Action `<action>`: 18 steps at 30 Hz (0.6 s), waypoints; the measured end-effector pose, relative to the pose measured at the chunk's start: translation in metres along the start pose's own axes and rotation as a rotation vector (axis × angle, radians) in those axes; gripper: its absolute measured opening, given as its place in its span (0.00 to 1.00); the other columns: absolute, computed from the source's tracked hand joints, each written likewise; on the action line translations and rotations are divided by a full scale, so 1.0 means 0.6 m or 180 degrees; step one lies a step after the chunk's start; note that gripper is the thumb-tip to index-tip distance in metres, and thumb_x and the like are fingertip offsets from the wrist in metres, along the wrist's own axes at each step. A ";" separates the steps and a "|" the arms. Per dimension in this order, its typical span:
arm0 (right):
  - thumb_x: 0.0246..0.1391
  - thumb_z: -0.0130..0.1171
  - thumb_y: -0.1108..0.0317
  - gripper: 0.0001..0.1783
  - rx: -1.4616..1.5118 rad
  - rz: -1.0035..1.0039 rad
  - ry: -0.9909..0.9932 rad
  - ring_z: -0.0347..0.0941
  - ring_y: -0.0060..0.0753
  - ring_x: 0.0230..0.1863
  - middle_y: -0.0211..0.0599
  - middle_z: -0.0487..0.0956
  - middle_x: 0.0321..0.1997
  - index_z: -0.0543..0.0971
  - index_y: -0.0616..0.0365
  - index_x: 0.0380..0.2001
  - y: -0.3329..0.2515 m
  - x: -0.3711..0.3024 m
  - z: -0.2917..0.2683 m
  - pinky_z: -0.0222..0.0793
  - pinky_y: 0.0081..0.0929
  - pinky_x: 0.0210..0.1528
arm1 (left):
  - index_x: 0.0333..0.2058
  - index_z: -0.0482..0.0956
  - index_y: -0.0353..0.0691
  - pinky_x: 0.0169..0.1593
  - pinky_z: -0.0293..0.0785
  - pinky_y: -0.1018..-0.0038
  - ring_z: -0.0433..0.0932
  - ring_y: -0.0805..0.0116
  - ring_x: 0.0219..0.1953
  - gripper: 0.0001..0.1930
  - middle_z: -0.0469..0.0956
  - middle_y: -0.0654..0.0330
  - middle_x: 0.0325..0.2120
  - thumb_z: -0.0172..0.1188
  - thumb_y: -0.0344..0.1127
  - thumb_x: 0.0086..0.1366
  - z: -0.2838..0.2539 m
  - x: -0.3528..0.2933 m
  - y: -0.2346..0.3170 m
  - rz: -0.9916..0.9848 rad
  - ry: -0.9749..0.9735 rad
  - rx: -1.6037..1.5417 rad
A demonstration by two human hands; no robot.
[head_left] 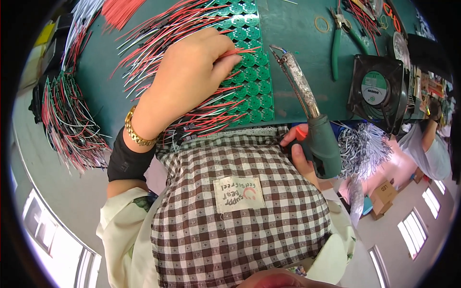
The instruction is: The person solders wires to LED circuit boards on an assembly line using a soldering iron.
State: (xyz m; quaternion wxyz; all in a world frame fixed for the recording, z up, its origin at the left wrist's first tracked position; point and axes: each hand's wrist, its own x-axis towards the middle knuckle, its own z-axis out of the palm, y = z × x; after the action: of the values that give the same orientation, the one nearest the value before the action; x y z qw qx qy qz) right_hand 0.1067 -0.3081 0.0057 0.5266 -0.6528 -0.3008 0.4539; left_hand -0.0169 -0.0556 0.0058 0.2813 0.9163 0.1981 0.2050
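Note:
A panel of small round green circuit boards (257,89) lies on the bench in front of me. Rows of red, white and black wires (206,113) run leftward from it. My left hand (194,62) reaches over the panel, thumb and forefinger pinched on a red wire (247,50) whose end lies over the boards. Low at the bench's front edge, my right hand (303,156) grips a soldering gun (324,146) with a green handle and a red trigger. Its worn metal barrel (300,81) points up and away, the tip just right of the panel, apart from the wire.
Green-handled pliers (337,48) and a rubber band (321,24) lie at the far right. A black fan (377,89) stands near the right edge. Bundled wires (72,115) hang at the left, and white wires (365,149) at the right. Another person's arm (430,134) shows far right.

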 end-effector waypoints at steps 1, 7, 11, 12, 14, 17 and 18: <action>0.56 0.53 0.63 0.18 0.0004 -0.0010 0.0008 0.69 0.27 0.38 0.37 0.72 0.34 0.65 0.61 0.46 -0.005 0.002 0.000 0.64 0.27 0.44 | 0.29 0.77 0.38 0.28 0.71 0.69 0.74 0.60 0.26 0.05 0.73 0.57 0.23 0.61 0.28 0.52 -0.004 -0.001 0.000 0.0139 0.0162 0.0007; 0.48 0.53 0.71 0.13 -0.0420 -0.0348 0.0186 0.68 0.27 0.29 0.36 0.73 0.28 0.71 0.64 0.39 0.005 0.009 -0.010 0.65 0.25 0.34 | 0.37 0.77 0.40 0.28 0.71 0.73 0.75 0.60 0.25 0.10 0.76 0.57 0.26 0.59 0.24 0.54 -0.028 -0.008 0.034 -0.0076 0.0257 -0.0162; 0.51 0.54 0.65 0.17 -0.0359 -0.0216 0.0203 0.68 0.26 0.32 0.35 0.73 0.30 0.69 0.63 0.41 0.000 0.004 -0.003 0.64 0.23 0.37 | 0.32 0.77 0.39 0.28 0.72 0.76 0.78 0.65 0.24 0.07 0.78 0.58 0.26 0.59 0.24 0.54 -0.023 -0.028 0.039 -0.0648 0.0127 -0.0512; 0.54 0.55 0.57 0.21 -0.0418 -0.0101 0.0154 0.68 0.24 0.33 0.35 0.73 0.32 0.67 0.63 0.43 -0.002 0.003 0.000 0.63 0.21 0.39 | 0.31 0.77 0.39 0.27 0.72 0.76 0.78 0.67 0.24 0.06 0.78 0.58 0.26 0.59 0.24 0.53 -0.024 -0.031 0.034 -0.0808 -0.0019 -0.0467; 0.54 0.55 0.56 0.22 -0.0460 0.0006 0.0043 0.67 0.24 0.33 0.35 0.73 0.32 0.67 0.62 0.43 0.000 -0.001 -0.006 0.63 0.21 0.39 | 0.28 0.77 0.37 0.27 0.72 0.76 0.78 0.68 0.24 0.05 0.77 0.59 0.24 0.60 0.24 0.51 -0.018 -0.034 0.020 -0.0618 0.0087 -0.0378; 0.52 0.57 0.55 0.24 -0.0519 0.0314 -0.0045 0.68 0.25 0.33 0.36 0.73 0.32 0.68 0.62 0.44 -0.011 -0.017 -0.009 0.63 0.22 0.38 | 0.26 0.76 0.38 0.26 0.72 0.77 0.76 0.67 0.22 0.05 0.75 0.59 0.20 0.61 0.25 0.48 -0.010 -0.039 0.014 -0.0542 0.0030 -0.0239; 0.51 0.57 0.55 0.24 -0.0534 0.0525 0.0006 0.68 0.25 0.33 0.37 0.74 0.33 0.68 0.62 0.44 -0.016 -0.021 -0.008 0.63 0.22 0.37 | 0.26 0.76 0.38 0.26 0.72 0.77 0.76 0.67 0.22 0.05 0.75 0.59 0.20 0.61 0.25 0.48 -0.010 -0.040 0.012 -0.0552 0.0025 -0.0242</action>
State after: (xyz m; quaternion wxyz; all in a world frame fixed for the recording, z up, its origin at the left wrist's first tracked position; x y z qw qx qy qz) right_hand 0.1069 -0.3190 0.0185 0.4311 -0.7176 -0.2826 0.4684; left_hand -0.0379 -0.0698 0.0085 0.3318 0.8835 0.2699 0.1909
